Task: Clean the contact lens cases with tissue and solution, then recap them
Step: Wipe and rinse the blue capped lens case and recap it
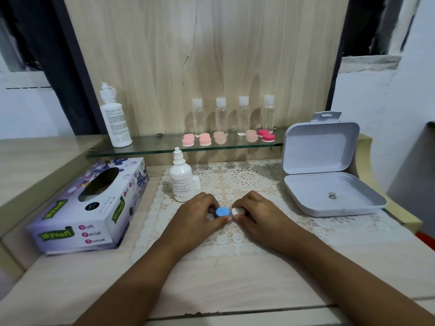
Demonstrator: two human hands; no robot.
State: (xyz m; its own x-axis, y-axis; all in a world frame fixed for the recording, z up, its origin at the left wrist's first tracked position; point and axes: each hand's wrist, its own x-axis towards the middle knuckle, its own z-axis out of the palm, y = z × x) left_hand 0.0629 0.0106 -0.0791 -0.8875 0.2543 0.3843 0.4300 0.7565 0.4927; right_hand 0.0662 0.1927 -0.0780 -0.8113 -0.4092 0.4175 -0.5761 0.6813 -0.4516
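Contact lens case [226, 212] is gripped from both sides: its blue cap [221, 211] is pinched by the left hand [196, 215], its white cap [236, 211] by the right hand [257, 214].

tissue box [94, 205] left, open case [329, 170] right

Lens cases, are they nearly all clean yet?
Done: unclear; five capped pink lens cases sit on the glass shelf. In hand: left hand pinches the round blue cap, right hand the white cap of one case. Left: wiping; no tissue is out of the floral tissue box; small white solution bottle stands uncapped.
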